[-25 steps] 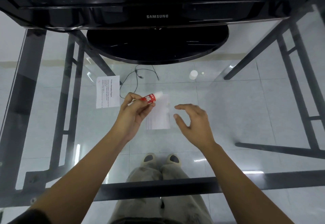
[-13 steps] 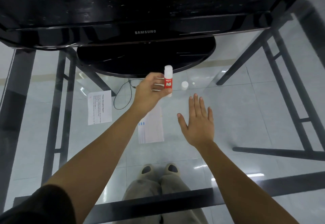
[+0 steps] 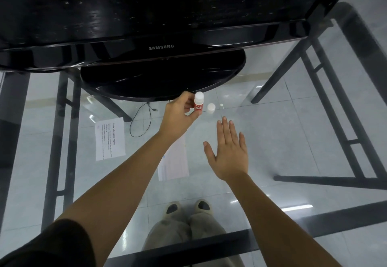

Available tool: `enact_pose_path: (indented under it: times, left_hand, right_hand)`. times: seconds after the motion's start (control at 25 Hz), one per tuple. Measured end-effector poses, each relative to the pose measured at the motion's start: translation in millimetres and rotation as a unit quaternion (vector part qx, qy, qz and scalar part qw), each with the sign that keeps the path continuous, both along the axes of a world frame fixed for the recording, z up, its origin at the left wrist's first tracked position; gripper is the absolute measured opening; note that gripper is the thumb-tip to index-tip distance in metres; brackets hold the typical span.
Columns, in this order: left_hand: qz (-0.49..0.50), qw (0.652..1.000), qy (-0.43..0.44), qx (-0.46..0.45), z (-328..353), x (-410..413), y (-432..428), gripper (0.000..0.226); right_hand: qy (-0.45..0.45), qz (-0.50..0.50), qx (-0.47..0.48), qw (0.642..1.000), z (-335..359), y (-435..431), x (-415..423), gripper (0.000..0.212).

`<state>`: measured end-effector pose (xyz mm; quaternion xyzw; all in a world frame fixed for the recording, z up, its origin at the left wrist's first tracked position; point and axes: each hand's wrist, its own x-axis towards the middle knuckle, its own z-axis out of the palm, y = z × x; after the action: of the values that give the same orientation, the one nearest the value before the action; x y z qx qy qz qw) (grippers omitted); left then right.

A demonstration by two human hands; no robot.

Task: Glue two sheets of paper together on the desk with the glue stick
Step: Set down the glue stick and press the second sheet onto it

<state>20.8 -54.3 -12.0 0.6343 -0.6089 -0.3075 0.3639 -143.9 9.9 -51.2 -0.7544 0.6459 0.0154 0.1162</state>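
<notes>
Glass tabletop (image 3: 282,136), monitor (image 3: 163,15) at back. Printed sheet (image 3: 110,138) and second sheet (image 3: 174,159) lie apart, unjoined. Right hand (image 3: 228,153) flat, fingers straight. Left hand (image 3: 180,113): fingers clamped on upright glue stick (image 3: 198,104) just beside its loose cap (image 3: 211,107), likely for recapping.

"SAMSUNG" on the monitor (image 3: 157,15); the printed sheet (image 3: 110,138) seemingly reads "Printer Information Report".

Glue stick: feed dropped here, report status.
Left hand grips glue stick upright. Right hand open above desk. Printed sheet, second sheet apart. White cap beside stick.
</notes>
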Motion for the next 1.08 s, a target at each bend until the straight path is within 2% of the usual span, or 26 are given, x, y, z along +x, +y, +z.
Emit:
enact_pose_path:
  times: [0.2, 0.24, 0.32, 0.48, 0.6, 0.76, 0.88, 1.08]
  left_hand:
    - [0.002, 0.999, 0.022, 0.049, -2.5, 1.5, 9.9, 0.067]
    - [0.005, 0.999, 0.013, 0.049, -3.2, 5.8, 17.5, 0.068]
    - [0.021, 0.998, -0.035, 0.039, -1.6, 20.8, 38.6, 0.059]
    - [0.012, 0.983, -0.185, -0.001, 5.4, 69.0, 91.9, 0.049]
    - [0.030, 0.963, -0.263, 0.039, 1.0, 108.4, 122.3, 0.048]
    - [0.060, 0.945, -0.300, 0.114, -8.2, 135.8, 147.0, 0.045]
    - [0.039, 0.945, -0.310, 0.093, -12.2, 121.7, 156.4, 0.040]
    - [-0.027, 0.950, -0.307, 0.054, -13.3, 84.8, 166.6, 0.040]
  right_hand:
    - [0.003, 0.004, 0.005, 1.000, -1.0, -0.2, -1.2, 0.073]
    - [0.004, 0.007, 0.006, 1.000, -0.6, -0.3, -1.2, 0.073]
    - [0.002, 0.013, 0.016, 1.000, 2.6, -0.9, -1.9, 0.075]
    - [0.007, 0.048, 0.031, 0.998, 15.5, 5.0, 1.7, 0.074]
    - [-0.094, 0.053, 0.016, 0.994, 26.5, 25.3, 18.2, 0.065]
    - [-0.218, -0.011, 0.043, 0.975, 37.5, 53.6, 47.9, 0.062]
    - [-0.249, -0.068, 0.083, 0.963, 40.0, 61.0, 63.4, 0.066]
    - [-0.285, -0.128, 0.096, 0.945, 46.1, 59.4, 76.4, 0.068]
